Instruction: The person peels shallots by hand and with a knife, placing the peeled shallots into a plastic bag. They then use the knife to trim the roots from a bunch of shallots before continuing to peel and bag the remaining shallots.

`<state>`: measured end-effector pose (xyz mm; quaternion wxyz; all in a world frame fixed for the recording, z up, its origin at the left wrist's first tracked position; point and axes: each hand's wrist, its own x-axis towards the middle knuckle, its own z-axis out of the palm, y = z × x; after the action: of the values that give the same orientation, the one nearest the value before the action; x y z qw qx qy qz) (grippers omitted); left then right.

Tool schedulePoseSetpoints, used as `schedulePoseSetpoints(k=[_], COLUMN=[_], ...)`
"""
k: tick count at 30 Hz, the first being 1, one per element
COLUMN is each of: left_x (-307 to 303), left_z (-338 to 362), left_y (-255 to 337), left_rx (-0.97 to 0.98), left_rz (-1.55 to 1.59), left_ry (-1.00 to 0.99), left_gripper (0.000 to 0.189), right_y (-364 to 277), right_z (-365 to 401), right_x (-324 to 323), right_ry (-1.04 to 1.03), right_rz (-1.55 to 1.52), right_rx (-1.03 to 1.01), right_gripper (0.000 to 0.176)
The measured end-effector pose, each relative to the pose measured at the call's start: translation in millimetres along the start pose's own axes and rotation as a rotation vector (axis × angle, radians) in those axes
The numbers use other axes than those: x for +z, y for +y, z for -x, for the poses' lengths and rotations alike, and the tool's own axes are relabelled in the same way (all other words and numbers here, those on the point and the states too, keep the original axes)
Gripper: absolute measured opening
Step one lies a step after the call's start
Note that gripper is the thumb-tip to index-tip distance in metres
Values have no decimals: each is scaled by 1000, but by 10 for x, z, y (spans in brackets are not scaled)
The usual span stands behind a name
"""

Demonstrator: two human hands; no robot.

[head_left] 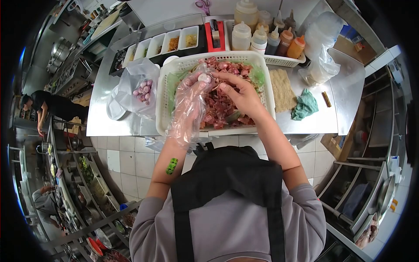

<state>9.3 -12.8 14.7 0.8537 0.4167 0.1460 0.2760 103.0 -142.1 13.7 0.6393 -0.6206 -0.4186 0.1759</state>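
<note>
My left hand (pixel 192 89), in a clear plastic glove, is closed on a pale peeled shallot (pixel 204 77) above the white basket (pixel 162 94). Bare and with fingers bent, my right hand (pixel 239 94) reaches in from the other side, its fingertips near the shallot; whether they pinch anything is too small to tell. Under both hands, red shallots (pixel 227 66) and loose reddish skins (pixel 216 109) fill the basket, which has a green liner. A clear plastic bag (pixel 135 72) with several peeled shallots (pixel 142 91) lies left of the basket.
Seasoning trays (pixel 173 43), a red tape dispenser (pixel 215 37) and squeeze bottles (pixel 241 37) line the back. At the right are a tan cloth (pixel 283 89), a green cloth (pixel 304 105) and a bulging plastic bag (pixel 321 67). A person (pixel 54 105) stands at the far left.
</note>
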Motion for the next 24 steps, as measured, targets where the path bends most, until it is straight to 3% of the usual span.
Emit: schedulePoseSetpoints(k=[11,13,14,16,19,24], left_x=[-110,-139,-144,-113,-70,-17], left_z=[-3,-23,-27,-13,8,30], left_y=[37,14,3,-12,-1,25], left_rx=[-118,-98,-83,-56,-29,-28], left_rz=[69,50,31,38,7,-61], left_ry=[-122,-87,-54,-51,-25,4], left_gripper=[31,30,29,28,27,27], right_y=[-30,-97,-82,-38,-76,-81], right_z=[6,40,34,28,13,20], right_x=[-88,-89,-73,-29,-32,-47], right_ry=[63,-65,-66,-36,-46,-61], right_rz=[-18,-127,-127,-52,65,96], right_rx=[19,204,204,7,-101,-73], right_gripper=[31,33,33,35,36,35])
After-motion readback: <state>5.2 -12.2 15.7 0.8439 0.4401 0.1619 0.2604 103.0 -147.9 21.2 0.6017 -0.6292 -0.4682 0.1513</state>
